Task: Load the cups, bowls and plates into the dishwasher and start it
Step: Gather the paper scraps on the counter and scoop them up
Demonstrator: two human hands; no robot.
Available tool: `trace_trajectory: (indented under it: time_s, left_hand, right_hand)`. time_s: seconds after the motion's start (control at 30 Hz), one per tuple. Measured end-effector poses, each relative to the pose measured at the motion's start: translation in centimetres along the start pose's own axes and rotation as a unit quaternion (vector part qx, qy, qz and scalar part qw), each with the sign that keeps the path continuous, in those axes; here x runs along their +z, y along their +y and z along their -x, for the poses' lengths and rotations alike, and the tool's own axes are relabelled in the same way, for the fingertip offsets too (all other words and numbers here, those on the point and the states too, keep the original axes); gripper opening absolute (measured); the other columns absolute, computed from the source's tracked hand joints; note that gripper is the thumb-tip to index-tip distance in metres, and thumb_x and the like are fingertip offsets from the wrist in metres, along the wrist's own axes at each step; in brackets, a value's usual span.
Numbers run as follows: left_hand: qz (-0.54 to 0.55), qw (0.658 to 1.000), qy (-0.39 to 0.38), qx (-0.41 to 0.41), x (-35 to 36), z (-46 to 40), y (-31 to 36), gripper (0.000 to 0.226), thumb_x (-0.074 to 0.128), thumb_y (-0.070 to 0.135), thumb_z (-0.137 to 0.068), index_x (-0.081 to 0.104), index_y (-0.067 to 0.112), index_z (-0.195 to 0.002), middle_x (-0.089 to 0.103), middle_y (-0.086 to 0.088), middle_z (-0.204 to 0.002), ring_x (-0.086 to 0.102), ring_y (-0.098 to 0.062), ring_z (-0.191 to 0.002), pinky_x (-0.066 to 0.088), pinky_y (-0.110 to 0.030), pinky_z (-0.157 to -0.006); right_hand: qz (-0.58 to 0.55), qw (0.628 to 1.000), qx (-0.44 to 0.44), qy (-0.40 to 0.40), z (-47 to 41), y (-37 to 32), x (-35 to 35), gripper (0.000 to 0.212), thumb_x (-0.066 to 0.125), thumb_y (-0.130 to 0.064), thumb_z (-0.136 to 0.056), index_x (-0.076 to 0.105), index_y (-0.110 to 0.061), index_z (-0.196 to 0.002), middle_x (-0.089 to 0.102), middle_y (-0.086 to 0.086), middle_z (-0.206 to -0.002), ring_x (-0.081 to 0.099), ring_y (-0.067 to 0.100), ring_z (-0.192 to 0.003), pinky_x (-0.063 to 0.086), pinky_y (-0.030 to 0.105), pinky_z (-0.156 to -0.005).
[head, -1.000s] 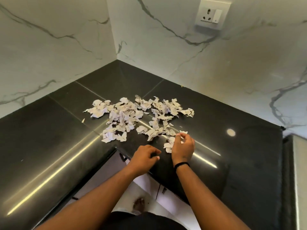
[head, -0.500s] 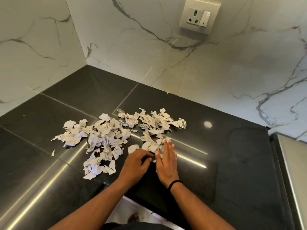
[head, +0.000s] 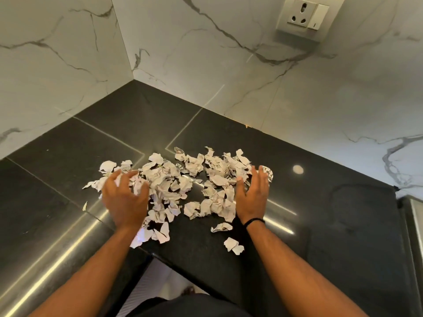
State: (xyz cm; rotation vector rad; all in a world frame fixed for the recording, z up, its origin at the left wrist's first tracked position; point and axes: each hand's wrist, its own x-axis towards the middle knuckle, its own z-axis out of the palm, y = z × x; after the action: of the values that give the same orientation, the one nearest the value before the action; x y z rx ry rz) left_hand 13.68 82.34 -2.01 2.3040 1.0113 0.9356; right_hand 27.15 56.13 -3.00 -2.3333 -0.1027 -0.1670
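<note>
torn paper scraps (head: 183, 186): heaped on black countertop (head: 320, 225) | wall socket (head: 303, 16): on marble wall (head: 206, 65)

Torn paper scraps (head: 183, 184) litter the middle of a black corner countertop (head: 332, 213), flanked by the left hand (head: 124, 197) and right hand (head: 251, 195), fingers spread. Open counter stretches right of the heap, left of it, and back into the corner. Marble walls (head: 229, 65) close off the rear; a wall socket (head: 302, 17) juts out above.
</note>
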Motion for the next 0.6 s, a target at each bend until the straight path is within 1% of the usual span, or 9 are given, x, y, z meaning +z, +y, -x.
trace_trajectory:
  time_s: [0.1, 0.17, 0.23, 0.3, 0.4, 0.47, 0.5, 0.53, 0.6]
  left_hand:
    - [-0.017, 0.992, -0.042, -0.116, 0.5, -2.8, -2.2, 0.054, 0.079, 0.032, -0.083, 0.061, 0.018, -0.133, 0.042, -0.024, -0.148, 0.035, -0.038, -0.142, 0.028, -0.053, -0.115]
    - [-0.037, 0.983, -0.099, -0.151, 1.0, -3.8, -3.1, 0.064, 0.074, 0.042, -0.087, 0.052, 0.019, -0.143, 0.033, -0.025, -0.156, 0.026, -0.039, -0.147, 0.024, -0.055, -0.119]
    - [-0.042, 0.976, -0.159, -0.146, 1.8, -4.0, -3.2, 0.071, 0.067, 0.049, -0.091, 0.042, 0.019, -0.15, 0.03, -0.022, -0.16, 0.023, -0.037, -0.15, 0.023, -0.055, -0.119]
    - [-0.026, 0.971, -0.211, -0.109, 2.6, -3.5, -2.3, 0.071, 0.061, 0.051, -0.095, 0.036, 0.018, -0.153, 0.028, -0.018, -0.161, 0.026, -0.036, -0.148, 0.026, -0.057, -0.118]
    - [0.024, 0.96, -0.275, -0.039, 3.6, -2.2, -0.2, 0.064, 0.059, 0.048, -0.096, 0.039, 0.022, -0.151, 0.031, -0.012, -0.161, 0.037, -0.034, -0.142, 0.034, -0.06, -0.113]
    - [0.08, 0.953, -0.291, -0.008, 4.1, -1.6, 1.2, 0.054, 0.061, 0.045, -0.096, 0.047, 0.026, -0.144, 0.04, -0.008, -0.155, 0.046, -0.028, -0.134, 0.04, -0.059, -0.109]
    - [0.106, 0.953, -0.284, 0.005, 4.1, -1.3, 1.8, 0.048, 0.063, 0.041, -0.095, 0.051, 0.026, -0.14, 0.045, -0.007, -0.15, 0.049, -0.024, -0.13, 0.042, -0.055, -0.107]
    - [0.119, 0.957, -0.264, 0.022, 4.3, -1.2, 2.2, 0.042, 0.065, 0.035, -0.095, 0.055, 0.024, -0.134, 0.05, -0.005, -0.143, 0.05, -0.02, -0.126, 0.043, -0.051, -0.106]
    - [0.1, 0.975, -0.186, 0.068, 4.4, -1.6, 2.7, 0.029, 0.067, 0.029, -0.094, 0.062, 0.021, -0.122, 0.058, -0.002, -0.127, 0.052, -0.02, -0.119, 0.042, -0.043, -0.1]
  right_hand:
    - [0.091, 0.993, 0.037, -0.066, -3.6, 1.2, 0.0, 0.071, 0.041, -0.055, -0.101, 0.02, -0.019, -0.158, 0.004, 0.01, -0.168, 0.001, 0.031, -0.154, 0.008, 0.051, -0.125]
    - [0.122, 0.984, 0.049, -0.121, -4.5, 1.5, 0.5, 0.073, 0.038, -0.057, -0.101, 0.015, -0.021, -0.159, 0.0, 0.01, -0.168, -0.002, 0.031, -0.154, 0.005, 0.051, -0.125]
    - [0.157, 0.973, 0.034, -0.165, -4.5, 1.2, 1.3, 0.07, 0.032, -0.058, -0.102, 0.014, -0.023, -0.159, 0.0, 0.008, -0.168, -0.003, 0.03, -0.154, 0.001, 0.051, -0.124]
    - [0.184, 0.964, -0.004, -0.192, -3.8, 0.8, 2.1, 0.066, 0.027, -0.057, -0.103, 0.014, -0.025, -0.159, -0.002, 0.005, -0.168, -0.008, 0.028, -0.154, -0.005, 0.049, -0.123]
    - [0.141, 0.964, -0.061, -0.215, -2.5, -0.2, 3.2, 0.059, 0.03, -0.049, -0.106, 0.018, -0.025, -0.158, 0.002, 0.001, -0.168, -0.006, 0.024, -0.155, -0.006, 0.047, -0.124]
    - [0.038, 0.98, -0.065, -0.186, -2.0, -0.9, 3.4, 0.053, 0.038, -0.041, -0.106, 0.031, -0.023, -0.155, 0.022, 0.003, -0.165, 0.012, 0.023, -0.154, 0.012, 0.05, -0.125]
    - [0.008, 0.987, -0.068, -0.143, -1.9, -1.2, 3.3, 0.05, 0.041, -0.04, -0.105, 0.039, -0.021, -0.151, 0.034, 0.004, -0.159, 0.023, 0.024, -0.15, 0.024, 0.051, -0.122]
    - [0.01, 0.993, -0.078, -0.088, -2.1, -1.5, 3.3, 0.049, 0.041, -0.042, -0.103, 0.046, -0.02, -0.146, 0.044, 0.005, -0.153, 0.033, 0.024, -0.144, 0.032, 0.051, -0.117]
    - [0.037, 0.995, -0.093, -0.004, -3.0, -1.8, 2.9, 0.052, 0.039, -0.048, -0.099, 0.054, -0.018, -0.138, 0.052, 0.005, -0.145, 0.041, 0.026, -0.137, 0.038, 0.052, -0.112]
